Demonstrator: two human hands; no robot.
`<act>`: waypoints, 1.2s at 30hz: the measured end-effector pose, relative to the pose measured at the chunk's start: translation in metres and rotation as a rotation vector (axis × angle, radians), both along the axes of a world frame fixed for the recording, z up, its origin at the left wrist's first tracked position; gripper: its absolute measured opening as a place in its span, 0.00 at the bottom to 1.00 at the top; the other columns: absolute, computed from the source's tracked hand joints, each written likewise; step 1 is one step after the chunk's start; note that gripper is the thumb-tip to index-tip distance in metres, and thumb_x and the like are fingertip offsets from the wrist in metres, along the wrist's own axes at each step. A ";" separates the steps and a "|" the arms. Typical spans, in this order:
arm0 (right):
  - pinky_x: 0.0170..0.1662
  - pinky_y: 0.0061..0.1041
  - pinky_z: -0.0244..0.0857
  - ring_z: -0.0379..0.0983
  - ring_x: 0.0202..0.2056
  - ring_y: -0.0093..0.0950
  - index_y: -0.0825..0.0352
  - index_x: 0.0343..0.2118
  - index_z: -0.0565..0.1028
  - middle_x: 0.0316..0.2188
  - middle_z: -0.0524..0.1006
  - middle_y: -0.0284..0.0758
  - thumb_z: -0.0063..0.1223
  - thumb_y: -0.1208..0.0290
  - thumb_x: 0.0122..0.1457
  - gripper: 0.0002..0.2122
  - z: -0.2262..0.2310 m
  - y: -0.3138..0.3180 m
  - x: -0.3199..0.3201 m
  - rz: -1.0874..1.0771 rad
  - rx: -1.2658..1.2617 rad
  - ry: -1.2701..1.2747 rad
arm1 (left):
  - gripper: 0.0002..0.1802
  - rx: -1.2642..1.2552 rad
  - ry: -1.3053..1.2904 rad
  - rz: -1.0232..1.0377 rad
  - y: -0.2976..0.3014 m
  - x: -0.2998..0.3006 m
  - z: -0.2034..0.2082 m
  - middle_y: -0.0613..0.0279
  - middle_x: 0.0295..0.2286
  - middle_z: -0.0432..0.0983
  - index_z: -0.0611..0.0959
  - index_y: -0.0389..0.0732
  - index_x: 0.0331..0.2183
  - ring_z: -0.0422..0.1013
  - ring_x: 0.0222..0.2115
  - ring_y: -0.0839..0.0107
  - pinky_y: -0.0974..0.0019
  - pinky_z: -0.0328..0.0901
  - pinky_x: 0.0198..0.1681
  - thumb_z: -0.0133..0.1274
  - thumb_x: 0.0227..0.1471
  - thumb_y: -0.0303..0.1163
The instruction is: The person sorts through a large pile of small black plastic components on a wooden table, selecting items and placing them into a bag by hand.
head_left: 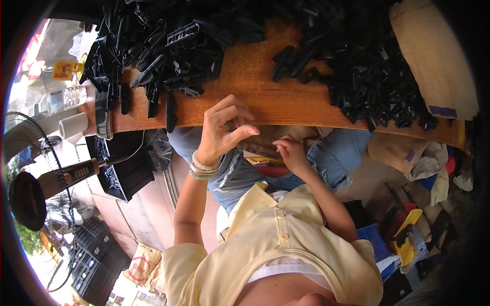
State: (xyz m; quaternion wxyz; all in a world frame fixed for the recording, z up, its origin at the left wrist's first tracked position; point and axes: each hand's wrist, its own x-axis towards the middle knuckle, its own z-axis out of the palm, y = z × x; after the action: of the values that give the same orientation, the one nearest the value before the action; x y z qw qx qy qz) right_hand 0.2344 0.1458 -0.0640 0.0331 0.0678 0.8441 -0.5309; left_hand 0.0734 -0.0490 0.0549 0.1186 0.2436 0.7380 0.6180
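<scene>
My left hand [227,127], with bracelets [204,166] on the wrist, is raised at the near edge of the wooden table [286,102]. Its fingers are bent, the thumb stands apart from them, and I see nothing between. Lower and to the right, my right hand [292,155] hovers above my lap, its fingers curled in together. Whatever it may hold is too small or hidden to make out. Closest to my left hand on the tabletop are long black plastic parts [171,109] from a large heap. A second heap of smaller black plastic pieces [377,81] covers the right side.
A cardboard sheet [434,56] lies at the far right. Beside the table's left end are a white roll [74,125] and a fan [30,199]. Below stand a black bin [120,168] and stacked black crates [99,255]. Bags and a yellow object [408,234] crowd the lower right.
</scene>
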 end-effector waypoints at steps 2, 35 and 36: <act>0.35 0.32 0.67 0.75 0.32 0.35 0.73 0.39 0.77 0.35 0.78 0.45 0.54 0.74 0.57 0.10 -0.067 -0.007 0.016 0.485 0.008 -0.504 | 0.21 0.008 -0.005 -0.001 0.005 -0.001 0.001 0.63 0.26 0.72 0.82 0.34 0.24 0.66 0.19 0.78 0.74 0.61 0.22 0.69 0.39 0.42; 0.49 0.28 0.62 0.71 0.45 0.29 0.64 0.46 0.75 0.43 0.76 0.38 0.43 0.56 0.65 0.18 -0.240 -0.063 0.093 0.209 -0.763 -1.778 | 0.37 -0.039 -0.135 0.464 -0.094 0.150 -0.010 0.56 0.16 0.74 0.77 0.34 0.14 0.68 0.17 0.70 0.69 0.57 0.21 0.40 0.61 0.54; 0.50 0.29 0.62 0.71 0.45 0.30 0.65 0.46 0.75 0.44 0.76 0.38 0.43 0.55 0.65 0.18 -0.233 -0.062 0.089 0.251 -0.730 -1.734 | 0.35 -0.146 -0.307 0.565 -0.118 0.171 -0.031 0.57 0.16 0.73 0.77 0.34 0.14 0.68 0.18 0.71 0.69 0.57 0.20 0.40 0.62 0.52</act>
State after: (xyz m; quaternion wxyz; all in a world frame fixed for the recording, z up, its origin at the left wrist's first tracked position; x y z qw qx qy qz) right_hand 0.3234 0.0836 -0.2973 0.7244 0.3325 0.3084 -0.5192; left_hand 0.2447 -0.1672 0.0236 0.0696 -0.0760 0.7924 0.6013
